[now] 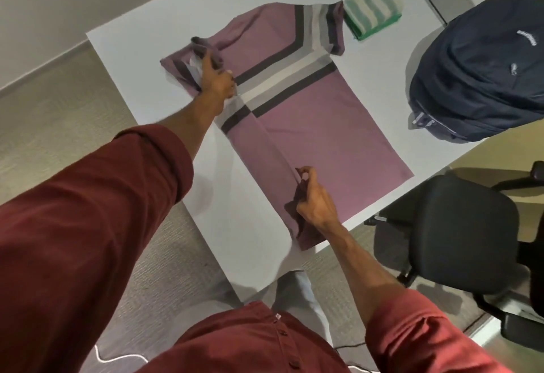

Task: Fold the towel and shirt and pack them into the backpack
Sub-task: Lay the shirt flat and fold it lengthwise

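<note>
Shirt (309, 125) flat, collar far, hem near-right; left grip (216, 78), right grip (315, 204) pinching.

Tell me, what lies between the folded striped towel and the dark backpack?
Nothing but bare white table, seen in the head view; the towel and backpack sit apart.

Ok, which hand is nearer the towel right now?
Left. The left hand grips the shirt at one sleeve, across the chest from the towel; the right hand pinches the hem, at the opposite end.

One shirt (309, 125), one towel (372, 13), one backpack (485, 72), one table (164, 28) and one chair (465, 231) are recorded. Two hands are counted: left hand (216, 78), right hand (316, 199).
</note>
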The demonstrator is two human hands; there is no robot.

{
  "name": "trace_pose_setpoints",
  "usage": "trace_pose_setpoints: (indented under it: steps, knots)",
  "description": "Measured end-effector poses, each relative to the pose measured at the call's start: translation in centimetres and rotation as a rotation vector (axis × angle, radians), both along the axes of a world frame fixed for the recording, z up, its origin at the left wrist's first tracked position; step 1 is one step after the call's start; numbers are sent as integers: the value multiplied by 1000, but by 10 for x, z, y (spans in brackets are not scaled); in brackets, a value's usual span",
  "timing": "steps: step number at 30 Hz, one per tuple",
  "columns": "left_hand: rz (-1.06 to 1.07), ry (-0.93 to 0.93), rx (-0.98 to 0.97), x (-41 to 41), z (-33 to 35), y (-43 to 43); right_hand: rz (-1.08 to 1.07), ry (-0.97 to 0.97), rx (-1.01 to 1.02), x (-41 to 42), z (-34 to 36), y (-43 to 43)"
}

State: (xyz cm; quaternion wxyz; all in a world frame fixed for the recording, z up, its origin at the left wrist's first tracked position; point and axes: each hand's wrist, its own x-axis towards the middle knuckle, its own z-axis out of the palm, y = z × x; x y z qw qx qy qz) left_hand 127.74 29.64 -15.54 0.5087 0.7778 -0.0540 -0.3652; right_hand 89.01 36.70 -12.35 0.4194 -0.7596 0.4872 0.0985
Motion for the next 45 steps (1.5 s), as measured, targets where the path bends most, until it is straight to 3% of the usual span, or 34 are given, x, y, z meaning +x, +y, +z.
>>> trace_pose_setpoints:
  steps: [2,5,9,14,19,29,36,45]
  knots:
    - [-169,-9,30,-15,-4,-12,25,84,21,-4,-6,-11]
    - [-350,-207,99,-25,-20,-7,48,167,21,-10,-11,-19]
    - [-358,-568,172,-24,-40,23,74,250,-29,-14,-11,-26]
    - [-537,-792,310,-17,-58,65,136,366,-6,-20,-8,-34]
    - [-788,-806,401,-3,-74,72,237,601,8,-16,0,-39]
    - [-824,-832,367,1,-66,56,470,928,123,-14,12,-52]
    - [-709,-932,405,12,-59,71,487,678,-42,81,27,-83]
    - [-634,-908,367,30,-57,90,460,407,-161,204,16,-99]
